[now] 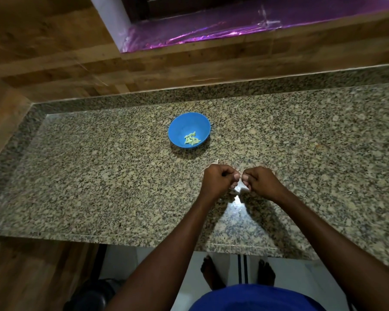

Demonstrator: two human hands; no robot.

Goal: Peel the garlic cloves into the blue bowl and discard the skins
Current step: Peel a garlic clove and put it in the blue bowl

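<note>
Bare feet [211, 274] are showing on the floor below the surface [99, 176] edge. Left hand [218, 180] and right hand [262, 181] are meeting over the near surface, fingers [234, 177] of both curling and pinching a small pale garlic clove [240, 184] between them. Pale skins [234, 194] are lying just beneath. Farther off, well apart, the blue bowl [184, 126] is holding peeled cloves [191, 139]. Wooden wall [54, 52] beyond.
</note>
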